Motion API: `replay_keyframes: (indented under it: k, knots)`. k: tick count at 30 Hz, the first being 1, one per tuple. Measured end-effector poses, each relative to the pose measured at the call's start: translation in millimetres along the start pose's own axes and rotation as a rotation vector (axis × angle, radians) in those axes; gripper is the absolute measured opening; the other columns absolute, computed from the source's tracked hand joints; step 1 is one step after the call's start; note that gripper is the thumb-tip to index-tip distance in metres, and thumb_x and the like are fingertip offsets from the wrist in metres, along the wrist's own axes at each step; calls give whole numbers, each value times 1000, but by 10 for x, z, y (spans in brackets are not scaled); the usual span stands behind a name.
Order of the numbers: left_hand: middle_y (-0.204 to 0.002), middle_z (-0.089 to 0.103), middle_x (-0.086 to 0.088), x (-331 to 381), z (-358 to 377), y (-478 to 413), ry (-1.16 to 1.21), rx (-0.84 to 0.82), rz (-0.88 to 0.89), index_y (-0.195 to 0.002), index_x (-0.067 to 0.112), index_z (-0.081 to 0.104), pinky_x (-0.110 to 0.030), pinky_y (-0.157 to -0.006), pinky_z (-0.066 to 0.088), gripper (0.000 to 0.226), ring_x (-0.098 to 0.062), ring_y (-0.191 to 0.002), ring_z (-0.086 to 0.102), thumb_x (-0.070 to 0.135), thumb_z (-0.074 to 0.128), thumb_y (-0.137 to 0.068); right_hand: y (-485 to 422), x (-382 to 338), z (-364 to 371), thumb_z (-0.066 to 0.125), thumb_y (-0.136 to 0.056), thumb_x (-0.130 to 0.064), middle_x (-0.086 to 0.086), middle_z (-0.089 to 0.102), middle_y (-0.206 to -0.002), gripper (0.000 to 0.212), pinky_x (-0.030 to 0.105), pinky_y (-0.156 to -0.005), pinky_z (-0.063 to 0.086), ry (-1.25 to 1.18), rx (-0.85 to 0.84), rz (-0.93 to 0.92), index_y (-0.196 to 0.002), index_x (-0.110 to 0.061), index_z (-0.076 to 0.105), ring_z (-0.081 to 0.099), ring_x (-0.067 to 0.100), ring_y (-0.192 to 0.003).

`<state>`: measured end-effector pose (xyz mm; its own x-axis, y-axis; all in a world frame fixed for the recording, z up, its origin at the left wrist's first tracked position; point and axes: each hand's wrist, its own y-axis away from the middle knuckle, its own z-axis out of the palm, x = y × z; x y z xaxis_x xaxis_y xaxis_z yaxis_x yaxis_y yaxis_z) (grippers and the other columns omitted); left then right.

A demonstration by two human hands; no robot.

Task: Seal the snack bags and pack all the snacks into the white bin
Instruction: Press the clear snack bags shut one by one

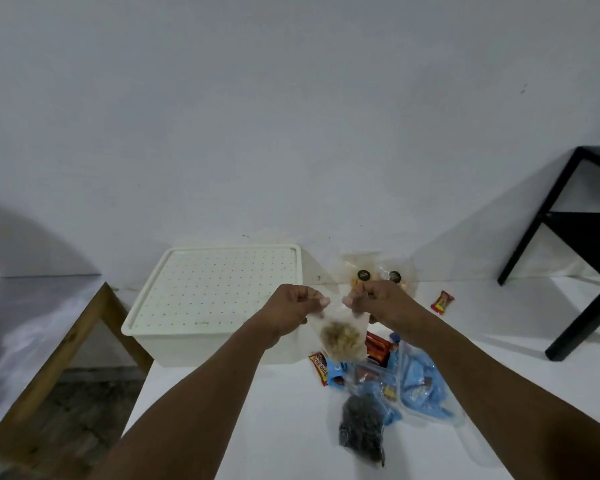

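Wooden frame (66, 344): at the far left, at nine o'clock from the bin; no part in the task.
White bin (174, 344): on the white surface at nine o'clock from the held bag, with its dotted lid (215, 285) on, so nothing can go in yet.
Left hand (291, 311): the grip is tight, thumb and curled fingers pinching the left top corner of the clear bag.
Clear bag (343, 337): held up off the surface between both hands, hanging from its top edge, with brown snack settled at the bottom.
Right hand (385, 303): the same tight grip, pinching the right top corner.
Two bags by the wall (362, 271): at twelve o'clock from the held bag, partly hidden behind the right hand.
Snack pile (413, 382): at five o'clock, with blue packets, red bars and a dark bag (362, 424) lying nearest the person.
Red sweet (442, 302): alone at three o'clock, well apart from the pile.
Step in hand: probably sealing this bag; whether the strip is closed cannot be told.
Next move: likely pressing along the top edge, then lifting the lid before any packing.
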<state>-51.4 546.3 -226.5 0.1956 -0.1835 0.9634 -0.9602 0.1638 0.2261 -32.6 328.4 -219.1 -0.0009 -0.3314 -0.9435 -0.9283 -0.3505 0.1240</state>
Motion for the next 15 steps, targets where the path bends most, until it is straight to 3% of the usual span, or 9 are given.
replay_keyframes:
  k: [3, 7, 11, 15]
  knots:
    - [-94, 76, -17, 50, -24, -22, 7, 20, 44, -103, 2, 72, -33, -81, 45, 28, -22, -89, 67, 28, 68, -92, -42, 51, -2, 71, -86, -35, -2, 74, -84, 21, 27, -68, 47, -158, 39, 60, -94, -16, 74, 69, 8, -81]
    - [-98, 76, -18, 77, -12, -22, 59, -3, 39, -104, 0, 71, -32, -79, 48, 37, -22, -90, 72, 32, 72, -87, -47, 91, 8, 73, -85, -27, -1, 75, -75, 28, 19, -58, 47, -173, 153, 6, -87, 2, 71, 65, 10, -76]
    - [-82, 74, -9, 109, 25, -60, 26, 6, 61, -92, 4, 73, -30, -72, 45, 28, -16, -75, 66, 29, 78, -82, -54, 36, 40, 77, -79, -31, 2, 75, -73, 31, 25, -62, 45, -177, 134, -10, -79, -1, 71, 65, 4, -71]
    - [-82, 75, -11, 197, -1, -88, 58, 17, 101, -89, 9, 75, -30, -73, 44, 18, -16, -77, 63, 25, 78, -82, -51, 38, 22, 78, -72, -47, 7, 75, -84, 42, 30, -69, 46, -347, 92, 40, -88, -8, 76, 69, 14, -83]
